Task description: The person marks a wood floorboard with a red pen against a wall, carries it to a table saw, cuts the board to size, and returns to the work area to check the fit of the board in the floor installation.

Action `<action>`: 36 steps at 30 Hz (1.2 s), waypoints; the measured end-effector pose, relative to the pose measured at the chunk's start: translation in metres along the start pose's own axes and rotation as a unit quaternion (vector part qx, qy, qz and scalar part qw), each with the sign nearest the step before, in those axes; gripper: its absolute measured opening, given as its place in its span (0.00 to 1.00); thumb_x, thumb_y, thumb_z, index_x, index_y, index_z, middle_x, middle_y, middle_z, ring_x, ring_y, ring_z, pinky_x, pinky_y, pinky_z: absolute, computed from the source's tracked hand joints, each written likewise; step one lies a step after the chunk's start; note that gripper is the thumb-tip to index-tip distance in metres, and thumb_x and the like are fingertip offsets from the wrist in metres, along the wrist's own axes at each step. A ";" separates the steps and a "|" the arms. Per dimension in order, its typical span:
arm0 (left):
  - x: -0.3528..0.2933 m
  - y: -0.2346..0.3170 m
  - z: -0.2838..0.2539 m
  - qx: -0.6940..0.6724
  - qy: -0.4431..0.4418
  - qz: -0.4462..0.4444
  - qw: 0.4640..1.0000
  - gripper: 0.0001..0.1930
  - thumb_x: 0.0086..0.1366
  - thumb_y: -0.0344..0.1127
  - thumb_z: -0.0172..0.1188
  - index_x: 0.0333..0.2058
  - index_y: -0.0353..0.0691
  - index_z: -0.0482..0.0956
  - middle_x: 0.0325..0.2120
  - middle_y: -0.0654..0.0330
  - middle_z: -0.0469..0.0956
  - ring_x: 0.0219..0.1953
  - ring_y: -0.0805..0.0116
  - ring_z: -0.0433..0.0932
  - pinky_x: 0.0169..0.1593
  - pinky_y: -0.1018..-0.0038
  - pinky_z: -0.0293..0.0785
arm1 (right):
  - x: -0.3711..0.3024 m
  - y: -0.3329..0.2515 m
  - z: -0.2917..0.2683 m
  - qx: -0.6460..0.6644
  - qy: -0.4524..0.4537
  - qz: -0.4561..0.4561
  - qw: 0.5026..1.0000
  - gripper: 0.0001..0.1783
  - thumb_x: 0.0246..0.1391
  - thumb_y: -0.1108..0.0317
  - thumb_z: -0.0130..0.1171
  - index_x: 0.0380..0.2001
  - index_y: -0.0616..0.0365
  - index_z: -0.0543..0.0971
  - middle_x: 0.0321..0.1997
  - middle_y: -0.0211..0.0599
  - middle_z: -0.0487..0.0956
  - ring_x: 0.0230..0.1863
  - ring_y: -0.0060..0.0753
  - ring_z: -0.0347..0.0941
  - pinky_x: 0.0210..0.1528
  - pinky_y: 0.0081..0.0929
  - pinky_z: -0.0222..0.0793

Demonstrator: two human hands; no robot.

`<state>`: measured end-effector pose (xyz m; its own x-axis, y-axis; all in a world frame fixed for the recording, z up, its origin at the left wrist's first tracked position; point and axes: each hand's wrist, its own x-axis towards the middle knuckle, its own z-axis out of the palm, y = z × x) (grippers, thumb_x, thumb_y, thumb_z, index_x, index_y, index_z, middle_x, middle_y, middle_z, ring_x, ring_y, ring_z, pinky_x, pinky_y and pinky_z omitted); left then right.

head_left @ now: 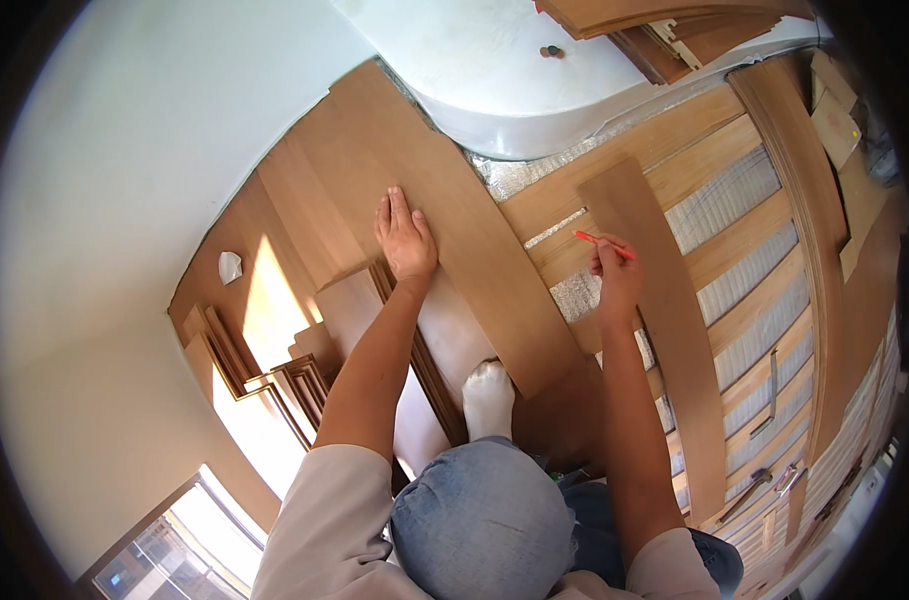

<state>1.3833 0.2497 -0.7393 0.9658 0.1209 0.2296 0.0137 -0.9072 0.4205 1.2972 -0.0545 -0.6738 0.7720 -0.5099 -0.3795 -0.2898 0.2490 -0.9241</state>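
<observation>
Pinching a red pen (590, 238), the right hand (618, 272) hovers by a loose plank (675, 350) while the left hand (409, 245), fingers slightly spread, lies flat on floorboards (485, 275)!

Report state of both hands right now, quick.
Left hand: open, laid flat on the brown planks.
Right hand: closed, holding a slim red pen-like tool.

The long plank (465, 250) is showing smooth, satiny wood, the battens (740, 243) are looking matt, the underlay (515, 178) is glinting like crinkled foil, the trousers (480, 515) are showing faded denim, and the red pen (583, 236) is looking plastic
</observation>
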 end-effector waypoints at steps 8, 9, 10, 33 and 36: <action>0.002 -0.001 -0.003 -0.003 -0.003 -0.004 1.000 0.28 0.72 0.37 0.45 0.68 0.33 0.60 0.66 0.47 0.64 0.69 0.48 0.59 0.72 0.52 0.48 | 0.033 -0.028 0.162 0.007 -0.093 -0.037 0.995 0.13 0.68 0.66 0.52 0.39 0.68 0.79 0.31 0.37 0.83 0.28 0.21 0.76 0.32 0.21 0.73; 0.002 0.001 -0.002 0.003 -0.006 -0.001 1.000 0.28 0.72 0.37 0.45 0.67 0.32 0.60 0.66 0.47 0.65 0.69 0.48 0.59 0.72 0.52 0.48 | 0.034 -0.030 0.176 0.005 -0.110 -0.017 0.994 0.14 0.69 0.66 0.51 0.40 0.69 0.79 0.33 0.39 0.84 0.29 0.24 0.78 0.32 0.23 0.75; 0.001 -0.002 -0.003 0.013 -0.009 -0.002 1.000 0.28 0.72 0.37 0.45 0.67 0.32 0.60 0.66 0.46 0.65 0.68 0.48 0.60 0.72 0.52 0.48 | 0.032 -0.031 0.191 0.004 -0.113 -0.013 0.993 0.14 0.69 0.66 0.51 0.40 0.69 0.79 0.33 0.39 0.84 0.29 0.24 0.78 0.32 0.23 0.75; 0.003 -0.007 -0.004 -0.019 0.016 -0.010 1.000 0.27 0.71 0.38 0.46 0.67 0.34 0.62 0.66 0.49 0.66 0.69 0.49 0.60 0.71 0.53 0.50 | 0.023 -0.060 0.256 -0.374 -0.109 -0.294 0.873 0.07 0.57 0.66 0.61 0.34 0.58 0.81 0.29 0.40 0.84 0.30 0.37 0.83 0.34 0.32 0.77; 0.003 -0.005 -0.004 -0.026 0.019 -0.018 0.999 0.27 0.71 0.37 0.47 0.66 0.34 0.63 0.65 0.49 0.66 0.68 0.49 0.61 0.71 0.54 0.51 | 0.035 -0.090 0.241 -0.341 -0.216 -0.370 0.836 0.05 0.52 0.71 0.64 0.32 0.57 0.78 0.27 0.38 0.83 0.29 0.40 0.81 0.33 0.33 0.76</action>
<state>1.3848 0.2563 -0.7379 0.9543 0.1693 0.2461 0.0341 -0.8802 0.4734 1.4867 0.1036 -0.5931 0.9724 0.0659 0.2239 0.2171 -0.6069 -0.7646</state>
